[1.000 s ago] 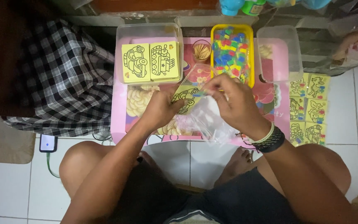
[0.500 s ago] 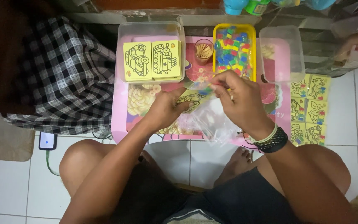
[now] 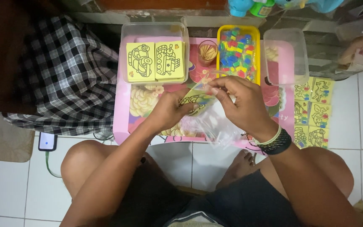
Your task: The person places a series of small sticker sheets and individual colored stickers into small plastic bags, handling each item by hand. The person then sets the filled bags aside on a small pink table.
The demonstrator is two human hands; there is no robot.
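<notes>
Slipping a yellow picture card into its clear plastic sleeve.

Over the near edge of my pink table (image 3: 122,126), my left hand (image 3: 171,110) pinches the yellow card (image 3: 195,101) while my right hand (image 3: 241,103) grips the mouth of the clear plastic sleeve (image 3: 215,124); both sets of fingers are clenched on what they hold. I judge the card only partly in, so seating it remains. Beyond sit a clear tub of unbagged yellow cards (image 3: 154,61), a small cup of sticks (image 3: 207,52) and a yellow tray of coloured pieces (image 3: 237,52). More cards (image 3: 314,111) lie on the floor tiles at right.
</notes>
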